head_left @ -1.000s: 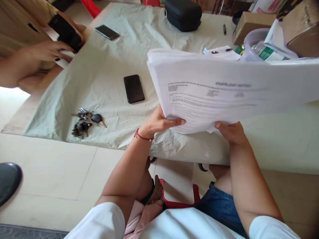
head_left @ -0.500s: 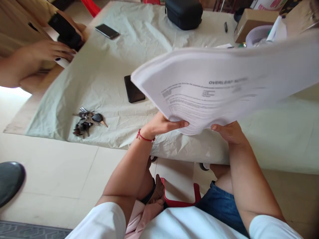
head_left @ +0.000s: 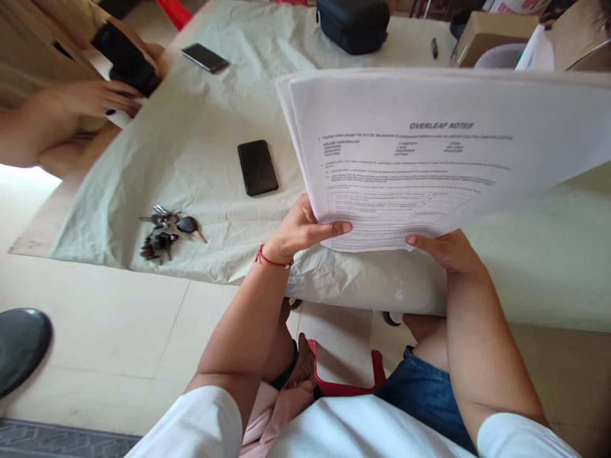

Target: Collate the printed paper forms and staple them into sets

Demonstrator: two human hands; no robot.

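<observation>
I hold a stack of white printed papers point(head_left: 429, 146) up over the table's near edge, its top sheet headed "OVERLEAF NOTES". My left hand point(head_left: 300, 232) grips the stack's lower left corner, thumb on top. My right hand point(head_left: 442, 248) grips the lower edge a little to the right, thumb on the sheet. A red cord circles my left wrist. The papers hide much of the table's right part.
On the pale green cloth point(head_left: 200, 159) lie a black phone point(head_left: 258, 167), a bunch of keys point(head_left: 165, 232), a second phone point(head_left: 205, 58) and a black case point(head_left: 353, 24). Another person's hands point(head_left: 90, 95) hold a dark phone at far left. Boxes point(head_left: 491, 35) stand at back right.
The stack swung and bent towards the left, then came back flatter and steady, its text sharp. My hands kept their grip at the lower edge.
</observation>
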